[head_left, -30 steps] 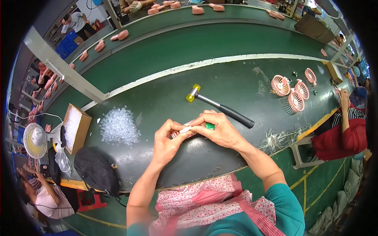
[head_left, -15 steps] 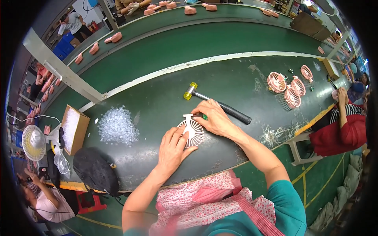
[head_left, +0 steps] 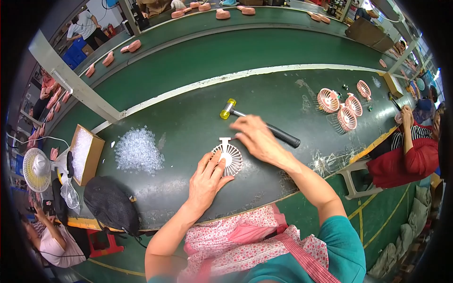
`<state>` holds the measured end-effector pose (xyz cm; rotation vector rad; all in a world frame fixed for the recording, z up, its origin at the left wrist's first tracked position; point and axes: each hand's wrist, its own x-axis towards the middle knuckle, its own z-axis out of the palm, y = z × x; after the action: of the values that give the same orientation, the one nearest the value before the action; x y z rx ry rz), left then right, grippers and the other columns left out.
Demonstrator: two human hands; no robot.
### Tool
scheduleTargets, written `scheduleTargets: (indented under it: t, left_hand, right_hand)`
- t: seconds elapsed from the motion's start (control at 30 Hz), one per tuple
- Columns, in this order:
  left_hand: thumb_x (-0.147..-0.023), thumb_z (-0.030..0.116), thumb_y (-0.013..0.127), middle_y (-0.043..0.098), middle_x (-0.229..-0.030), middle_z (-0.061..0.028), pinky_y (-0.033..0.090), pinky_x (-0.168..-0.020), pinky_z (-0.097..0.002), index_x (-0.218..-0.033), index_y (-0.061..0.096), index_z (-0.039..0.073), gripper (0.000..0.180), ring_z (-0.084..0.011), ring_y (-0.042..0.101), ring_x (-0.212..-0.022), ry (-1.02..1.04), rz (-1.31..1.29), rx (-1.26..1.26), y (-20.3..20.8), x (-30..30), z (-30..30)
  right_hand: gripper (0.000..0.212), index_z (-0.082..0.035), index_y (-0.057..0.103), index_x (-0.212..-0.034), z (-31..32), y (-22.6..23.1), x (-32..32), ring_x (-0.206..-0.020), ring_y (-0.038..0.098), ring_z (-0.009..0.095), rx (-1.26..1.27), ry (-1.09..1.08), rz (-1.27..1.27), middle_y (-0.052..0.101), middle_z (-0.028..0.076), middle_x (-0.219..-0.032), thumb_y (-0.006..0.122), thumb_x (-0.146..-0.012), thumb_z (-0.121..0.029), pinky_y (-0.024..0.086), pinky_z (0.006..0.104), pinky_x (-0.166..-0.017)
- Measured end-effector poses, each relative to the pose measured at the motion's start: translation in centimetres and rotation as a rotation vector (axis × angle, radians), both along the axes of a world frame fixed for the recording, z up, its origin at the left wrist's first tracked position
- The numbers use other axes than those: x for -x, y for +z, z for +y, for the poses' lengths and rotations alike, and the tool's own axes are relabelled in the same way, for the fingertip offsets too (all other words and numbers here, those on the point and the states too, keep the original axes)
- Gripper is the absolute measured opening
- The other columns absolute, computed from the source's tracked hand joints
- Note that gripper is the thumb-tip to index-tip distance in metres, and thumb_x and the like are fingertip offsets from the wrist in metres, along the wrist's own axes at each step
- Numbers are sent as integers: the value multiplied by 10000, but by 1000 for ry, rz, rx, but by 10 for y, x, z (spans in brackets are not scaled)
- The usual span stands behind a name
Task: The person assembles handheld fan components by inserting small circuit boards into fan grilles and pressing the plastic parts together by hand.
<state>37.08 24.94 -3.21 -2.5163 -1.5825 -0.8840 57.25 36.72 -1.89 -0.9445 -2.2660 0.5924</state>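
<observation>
A round fan grille (head_left: 233, 159) with radiating ribs and a short T-shaped stem lies on the dark table. My left hand (head_left: 206, 178) holds it against the tabletop, fingers over its left side and thumb by its lower edge. Just right of the stem and above the table is my right hand (head_left: 257, 139). Its fingers point left and are smeared by motion, so whether they hold anything is unclear. Behind that hand lies a mallet (head_left: 281, 135) with a yellow-faced head and a black handle, partly covered by the fingers.
Clear small plastic pieces (head_left: 138, 151) form a pile at left, beside an open cardboard box (head_left: 89, 154), a black bag (head_left: 112, 203) and a small fan (head_left: 37, 170). Pink fan housings (head_left: 347, 118) lie at right. A conveyor belt (head_left: 198, 56) runs behind. A co-worker (head_left: 401, 158) sits at right.
My right hand has lifted off the grille's stem and shifted slightly up. The small green part seen by its fingers is out of sight. My left hand stays on the grille.
</observation>
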Motion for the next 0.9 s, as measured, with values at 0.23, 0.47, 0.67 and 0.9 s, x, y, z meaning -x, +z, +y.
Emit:
scheduleTargets:
  t: [0.23,0.47,0.67,0.9]
  left_hand:
    - [-671,228,827,589,-1203,-101,500,-925,-402,-1158,622,37,562,-307,558,-1138,-8,17,-66,3,-8,1]
    - [-663,236,825,602,-1126,-99,489,-931,-431,-1137,624,20,557,-303,567,-1097,3,-3,-81,4,-1,-6]
    - [-713,367,789,622,-1084,-44,381,-1025,-463,-1087,657,84,487,-202,581,-1068,22,49,-160,-5,-9,-4]
    - [-752,104,715,606,-851,-32,393,-823,-396,-864,686,83,118,-233,549,-892,404,-22,-309,24,70,25]
  right_hand:
    - [302,-26,595,-1191,14,-14,-44,-981,531,320,-281,-347,-385,548,116,-1014,609,-892,-68,438,429,-843]
    - [378,-102,570,-1307,-35,60,-39,-686,589,346,-136,-186,113,553,159,-829,585,-932,-56,446,431,-595]
    - [303,-96,612,-1252,-30,26,-58,-796,652,384,-45,-165,-245,664,146,-946,564,-964,-177,528,457,-666]
    - [309,-23,632,-1175,2,32,-20,-1016,557,334,-210,-52,-84,609,141,-1090,650,-868,-54,450,412,-866]
